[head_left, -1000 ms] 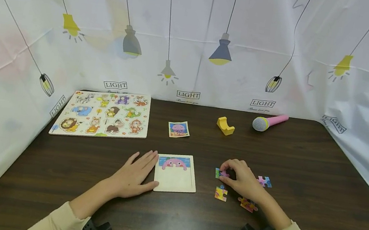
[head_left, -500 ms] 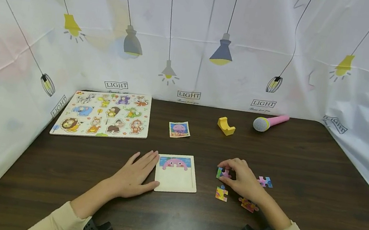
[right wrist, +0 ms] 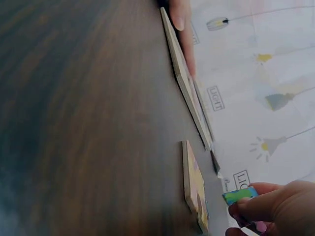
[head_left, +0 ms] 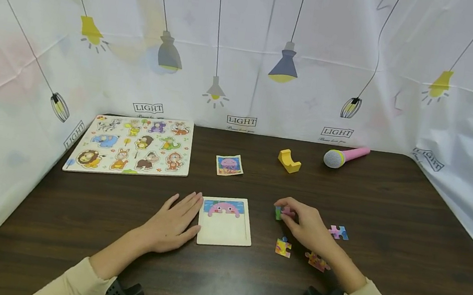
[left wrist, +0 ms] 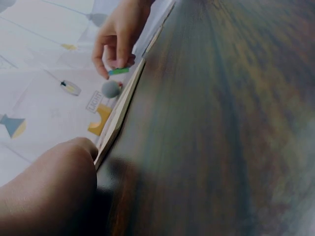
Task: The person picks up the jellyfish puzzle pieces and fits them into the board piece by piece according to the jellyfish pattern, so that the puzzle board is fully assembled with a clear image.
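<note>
My right hand point(head_left: 308, 227) pinches a green and pink jigsaw piece point(head_left: 278, 213) between thumb and fingers; the right wrist view shows the piece lifted off the table. My left hand point(head_left: 171, 224) lies flat with straight fingers, its fingertips at the left edge of a square puzzle board point(head_left: 224, 231). A pink, smiling sea creature and blue strip fill the board's top; bare wood shows below. Nearest the right hand lie a yellow jigsaw piece point(head_left: 283, 248), an orange-red one point(head_left: 317, 262) partly under the forearm, and a purple-blue one point(head_left: 339, 232).
Behind the board lies a small picture card point(head_left: 229, 165) of a pink jellyfish. A large animal puzzle board point(head_left: 137, 146) is at the back left. A yellow curved block point(head_left: 289, 161) and a pink toy microphone point(head_left: 346, 157) stand at the back right, before a printed curtain point(head_left: 316, 98).
My right hand has raised the green and pink piece from the table and shifted slightly to the left and away. The left hand stays beside the board, its thumb drawn in a little.
</note>
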`<state>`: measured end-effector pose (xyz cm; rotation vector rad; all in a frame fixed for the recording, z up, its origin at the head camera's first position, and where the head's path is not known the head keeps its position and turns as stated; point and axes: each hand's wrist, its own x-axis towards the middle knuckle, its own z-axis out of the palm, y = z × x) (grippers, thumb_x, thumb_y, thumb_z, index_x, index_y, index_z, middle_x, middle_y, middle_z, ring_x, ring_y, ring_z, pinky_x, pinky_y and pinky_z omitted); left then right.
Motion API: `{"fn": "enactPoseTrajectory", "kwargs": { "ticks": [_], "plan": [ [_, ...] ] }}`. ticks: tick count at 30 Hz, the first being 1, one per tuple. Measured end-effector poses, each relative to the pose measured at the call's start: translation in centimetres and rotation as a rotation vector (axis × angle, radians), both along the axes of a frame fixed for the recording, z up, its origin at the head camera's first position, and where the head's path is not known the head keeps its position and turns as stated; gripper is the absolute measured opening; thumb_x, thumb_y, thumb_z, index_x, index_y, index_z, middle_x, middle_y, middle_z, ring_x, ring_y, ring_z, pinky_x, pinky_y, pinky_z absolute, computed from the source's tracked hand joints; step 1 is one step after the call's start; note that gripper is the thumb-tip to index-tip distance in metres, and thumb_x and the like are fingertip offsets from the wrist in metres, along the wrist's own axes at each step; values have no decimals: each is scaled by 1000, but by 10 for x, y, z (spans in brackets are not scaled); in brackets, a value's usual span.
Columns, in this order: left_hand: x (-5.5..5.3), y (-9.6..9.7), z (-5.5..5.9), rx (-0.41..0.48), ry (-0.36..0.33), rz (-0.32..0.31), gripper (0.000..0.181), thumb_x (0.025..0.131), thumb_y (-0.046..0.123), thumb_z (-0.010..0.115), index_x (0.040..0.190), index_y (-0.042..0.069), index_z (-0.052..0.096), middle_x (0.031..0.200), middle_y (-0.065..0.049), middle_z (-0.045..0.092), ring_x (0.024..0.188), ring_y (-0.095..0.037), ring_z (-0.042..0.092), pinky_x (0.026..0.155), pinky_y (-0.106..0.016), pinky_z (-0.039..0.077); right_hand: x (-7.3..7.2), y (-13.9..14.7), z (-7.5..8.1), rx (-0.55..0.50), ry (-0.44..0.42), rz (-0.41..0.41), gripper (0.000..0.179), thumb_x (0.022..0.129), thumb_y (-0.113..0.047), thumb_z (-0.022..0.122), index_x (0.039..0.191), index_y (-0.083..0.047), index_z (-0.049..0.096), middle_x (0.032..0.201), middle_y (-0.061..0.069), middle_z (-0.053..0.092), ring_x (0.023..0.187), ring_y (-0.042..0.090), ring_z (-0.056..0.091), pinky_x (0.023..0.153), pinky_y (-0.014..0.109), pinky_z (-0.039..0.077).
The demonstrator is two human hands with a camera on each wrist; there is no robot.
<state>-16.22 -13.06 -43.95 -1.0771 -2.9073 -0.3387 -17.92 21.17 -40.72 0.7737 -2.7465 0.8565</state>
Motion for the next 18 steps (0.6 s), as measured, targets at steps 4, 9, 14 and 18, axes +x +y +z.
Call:
{"fn": "enactPoseTrajectory", "kwargs": {
  "ticks": [4, 9, 14, 18],
  "plan": [
    [0, 0, 1, -3, 13, -9, 61, 99, 40, 29, 145, 1, 18, 151, -12, 15, 138, -22, 12, 107, -51, 10, -1, -9, 5, -35, -33, 15, 23, 86, 2, 59, 107, -7, 62, 80, -2, 57, 66, 12, 48, 57, 25, 42],
    [0, 0, 0, -11, 17, -11, 61, 99, 39, 29, 145, 1, 18, 151, -13, 15, 138, -22, 12, 107, -51, 10, -3, -23, 8, -72, -48, 36, 20, 88, 1, 57, 105, -8, 62, 82, -1, 61, 66, 11, 49, 56, 24, 43],
    [1, 0, 0, -9, 31, -14, 62, 99, 40, 30, 145, 0, 18, 151, -14, 16, 138, -23, 12, 106, -52, 10, -3, -38, 11, -105, -79, 29, 19, 86, -1, 61, 104, -9, 62, 79, -3, 59, 68, 11, 53, 59, 24, 46],
    [1, 0, 0, 0, 32, -14, 63, 99, 41, 29, 145, -1, 18, 151, -14, 15, 138, -23, 12, 106, -51, 10, -4, -49, 11, -124, -130, 29, 17, 86, -3, 62, 103, -9, 62, 78, -4, 58, 67, 12, 53, 57, 24, 46]
  ]
}}
